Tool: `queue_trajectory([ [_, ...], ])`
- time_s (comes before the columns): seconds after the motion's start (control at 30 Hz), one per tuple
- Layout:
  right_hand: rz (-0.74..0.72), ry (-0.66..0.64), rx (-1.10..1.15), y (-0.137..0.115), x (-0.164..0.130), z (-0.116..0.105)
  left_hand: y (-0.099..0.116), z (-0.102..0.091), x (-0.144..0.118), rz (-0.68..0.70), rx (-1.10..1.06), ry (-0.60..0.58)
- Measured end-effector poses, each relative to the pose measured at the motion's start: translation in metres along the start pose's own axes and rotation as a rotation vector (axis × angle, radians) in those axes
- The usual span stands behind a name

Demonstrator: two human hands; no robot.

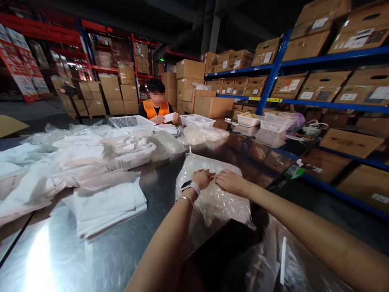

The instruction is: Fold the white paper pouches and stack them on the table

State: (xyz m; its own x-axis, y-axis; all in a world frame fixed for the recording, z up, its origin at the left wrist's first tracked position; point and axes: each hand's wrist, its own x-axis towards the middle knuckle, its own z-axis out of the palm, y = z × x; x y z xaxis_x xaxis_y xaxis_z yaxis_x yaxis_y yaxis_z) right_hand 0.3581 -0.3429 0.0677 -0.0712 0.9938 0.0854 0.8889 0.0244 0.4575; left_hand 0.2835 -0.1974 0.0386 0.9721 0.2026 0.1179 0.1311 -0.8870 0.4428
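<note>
Both hands [203, 178] [232, 182] pressing plastic bag [212, 197], table edge [276, 176] close.

Two hands [203, 178], perhaps four baskets [132, 122].

Your shiny metal table [66, 252] holds a clear plastic bag [212, 197], white baskets [131, 122], and maybe folded white bags [106, 207].

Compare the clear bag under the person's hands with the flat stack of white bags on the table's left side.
The clear plastic bag is puffed up and filled with pale contents; the stack of white bags lies flat. Both the left hand and right hand rest on the clear bag; nothing touches the stack. Both sit on the shiny metal table.
</note>
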Motion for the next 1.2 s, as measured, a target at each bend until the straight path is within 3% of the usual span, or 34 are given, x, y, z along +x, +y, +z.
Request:
queue_trajectory([
  [0.23, 0.139, -0.007, 0.135, -0.004, -0.024, -0.022, 0.008, 0.000, -0.005, -0.037, 0.021, 0.079],
  [0.4, 0.649, -0.213, 0.314, -0.032, -0.071, -0.028, 0.005, 0.001, -0.005, -0.039, 0.005, 0.073],
  [0.47, 0.752, -0.251, 0.405, -0.052, -0.086, -0.021, 0.005, 0.002, -0.005, -0.040, 0.002, 0.078],
  [0.53, 0.772, -0.146, 0.541, -0.070, -0.093, -0.010, 0.005, 0.002, -0.006, -0.043, 0.002, 0.085],
  [0.6, 0.733, 0.050, 0.737, -0.085, -0.094, 0.000, 0.006, 0.001, -0.006, -0.051, 0.006, 0.089],
  [0.7, 0.818, 0.282, 1.226, -0.094, -0.089, 0.010, 0.008, 0.001, -0.008, -0.059, 0.016, 0.089],
  [0.8, 1.031, 0.303, 1.591, -0.095, -0.082, 0.008, 0.009, 0.000, -0.010, -0.056, 0.024, 0.085],
  [0.87, 1.109, 0.221, 1.591, -0.094, -0.075, 0.005, 0.008, 0.000, -0.010, -0.051, 0.028, 0.083],
  [1.0, 1.132, 0.138, 1.430, -0.086, -0.056, 0.006, 0.005, 0.000, -0.009, -0.041, 0.045, 0.082],
  [1.2, 1.119, 0.035, 1.187, -0.033, -0.054, 0.008, 0.020, 0.003, -0.020, -0.035, 0.140, 0.077],
])
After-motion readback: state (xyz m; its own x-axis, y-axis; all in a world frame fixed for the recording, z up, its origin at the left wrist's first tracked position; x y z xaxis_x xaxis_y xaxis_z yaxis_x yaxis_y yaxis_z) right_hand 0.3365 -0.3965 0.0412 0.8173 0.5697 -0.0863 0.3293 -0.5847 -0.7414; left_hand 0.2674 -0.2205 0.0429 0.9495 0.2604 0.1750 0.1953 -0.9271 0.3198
